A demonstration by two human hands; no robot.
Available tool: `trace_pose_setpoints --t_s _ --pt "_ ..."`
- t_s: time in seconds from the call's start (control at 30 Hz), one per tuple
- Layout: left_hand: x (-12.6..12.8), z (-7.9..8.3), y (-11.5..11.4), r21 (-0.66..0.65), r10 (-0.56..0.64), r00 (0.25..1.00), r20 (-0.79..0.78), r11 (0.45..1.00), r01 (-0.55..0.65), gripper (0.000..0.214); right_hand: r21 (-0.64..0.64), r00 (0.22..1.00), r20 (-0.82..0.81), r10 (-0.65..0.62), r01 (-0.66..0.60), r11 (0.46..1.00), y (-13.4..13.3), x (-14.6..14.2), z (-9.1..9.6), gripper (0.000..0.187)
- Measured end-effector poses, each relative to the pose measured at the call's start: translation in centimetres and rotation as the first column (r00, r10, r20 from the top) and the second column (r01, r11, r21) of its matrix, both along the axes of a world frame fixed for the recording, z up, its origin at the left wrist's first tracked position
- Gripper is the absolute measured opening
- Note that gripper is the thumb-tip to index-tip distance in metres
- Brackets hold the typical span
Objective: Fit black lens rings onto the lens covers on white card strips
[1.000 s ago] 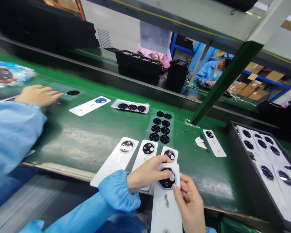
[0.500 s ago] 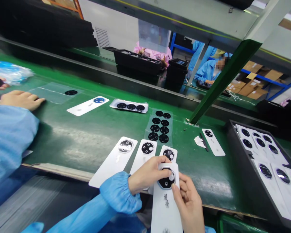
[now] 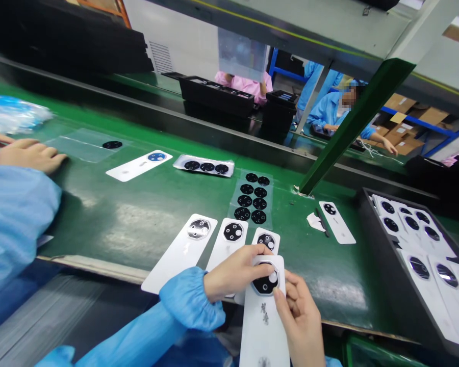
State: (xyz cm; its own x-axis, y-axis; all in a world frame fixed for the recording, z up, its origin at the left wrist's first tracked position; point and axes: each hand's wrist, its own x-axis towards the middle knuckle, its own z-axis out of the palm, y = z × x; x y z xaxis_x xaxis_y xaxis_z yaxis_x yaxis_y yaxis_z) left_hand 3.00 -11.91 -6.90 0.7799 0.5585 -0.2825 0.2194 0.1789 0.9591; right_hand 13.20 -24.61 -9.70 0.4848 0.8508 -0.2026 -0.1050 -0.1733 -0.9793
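Observation:
Between both hands I hold a white phone back cover (image 3: 264, 331) with a black octagonal camera lens plate near its top. My left hand (image 3: 239, 270) grips the upper left edge, its thumb lying on the lens plate. On the right edge, my right hand (image 3: 302, 311) pinches the cover with thumb and curled fingers. Just beyond lie a partly hidden cover (image 3: 266, 238), another white cover (image 3: 224, 252) and a third white cover (image 3: 181, 255), all with lens plates. Behind them, a clear sheet (image 3: 269, 204) carries several black lens plates.
A black tray (image 3: 390, 275) of covers stands at right, near a single cover (image 3: 340, 227) and a dark pen-like tool (image 3: 323, 224). A co-worker's hand (image 3: 30, 154) rests at left. A green post (image 3: 355, 127) rises from the bench. Another cover (image 3: 132, 168) lies further back.
My hands and the held cover have shifted very slightly right in view, with the grip unchanged. At far left, the dark plate in the co-worker's hand is no longer visible.

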Motion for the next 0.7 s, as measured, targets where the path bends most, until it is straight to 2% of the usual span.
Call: trace_pose_setpoints --t_s 0.27,0.43,0.7 --pt "-0.4 1.0 0.4 0.066 -0.071 0.997 -0.007 0.995 0.071 0.024 0.011 1.000 0.008 -0.018 0.018 1.000 -0.2 -0.2 0.1 0.044" --pt "-0.4 1.4 0.1 -0.014 -0.050 0.999 -0.008 0.999 0.050 0.024 0.025 0.999 0.018 -0.033 0.033 0.999 -0.2 -0.3 0.1 0.044" --pt "0.0 0.4 -0.2 0.035 0.008 1.000 -0.007 0.999 -0.007 0.022 0.022 0.999 0.037 -0.034 0.033 0.999 -0.2 -0.2 0.0 0.043"
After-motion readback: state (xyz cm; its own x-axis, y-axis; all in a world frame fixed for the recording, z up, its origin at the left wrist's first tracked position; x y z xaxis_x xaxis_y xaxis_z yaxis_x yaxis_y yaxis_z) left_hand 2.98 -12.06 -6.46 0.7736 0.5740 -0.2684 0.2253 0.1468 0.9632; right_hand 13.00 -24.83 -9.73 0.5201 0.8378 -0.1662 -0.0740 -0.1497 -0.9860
